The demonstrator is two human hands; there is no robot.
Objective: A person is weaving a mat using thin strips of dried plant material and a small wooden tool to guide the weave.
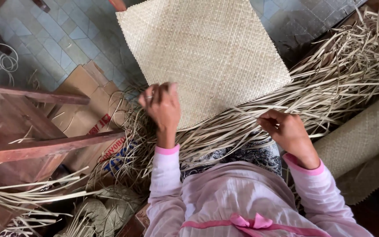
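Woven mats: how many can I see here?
2: one flat woven mat under both hands, its edge unfinished; one rolled mat at right. More may be hidden beneath the loose strips.

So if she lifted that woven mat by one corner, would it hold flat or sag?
Probably sag: the woven mat is thin, and its loose strips already curl. Likely light for its size. The left hand and right hand work its unfinished, fray-prone edge.

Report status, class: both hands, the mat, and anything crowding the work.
Left hand pinching loose strips at the woven mat edge. Right hand gripping strips, off the mat. Strip pile right, wooden frame and cardboard left.
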